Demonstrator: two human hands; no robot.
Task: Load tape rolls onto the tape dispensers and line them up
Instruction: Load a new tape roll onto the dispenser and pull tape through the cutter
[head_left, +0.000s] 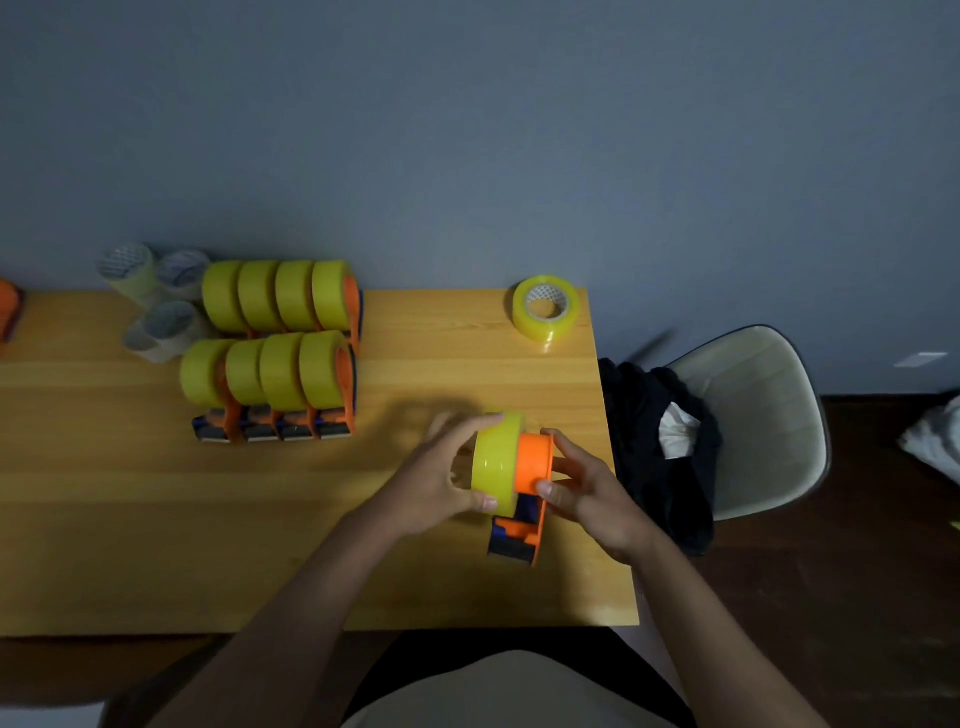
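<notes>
L hand (441, 480): fingers and thumb curled round yellow tape roll (496, 460), gripping its rim from the left; prob. pressing roll sideways onto the hub. R hand (587, 486): thumb and fingers clamped on orange dispenser (535, 467), round side plate, bracing against the push from the left. Roll and dispenser touching, held together just above table (156, 519), near its right-front corner; blade end (511, 551) pointing toward the person, low, maybe resting on wood, can't tell. Whether roll fully seated on hub: hidden by roll itself.

Step in hand, by judgement: seating roll on this dispenser; then to join the rows.

Loaded dispensers, front row (270, 384): four, yellow rolls upright, side by side and touching, blade ends toward the person. Back row (283, 296): four more, same facing, close behind front row. Neat packing suggests finished units parked out of the work zone, leaving space to the right for the next one.

Spare yellow roll (545, 312): lying flat, far right corner of table, well apart from rows; prob. stock for another dispenser.

Pale rolls (150, 296): three or so, left of rows at table's back edge, blurred.

Orange item (8, 312): far left edge, cut off; poss. another dispenser.

Chair (753, 415): right of table, dark cloth (654, 447) heaped on it.
</notes>
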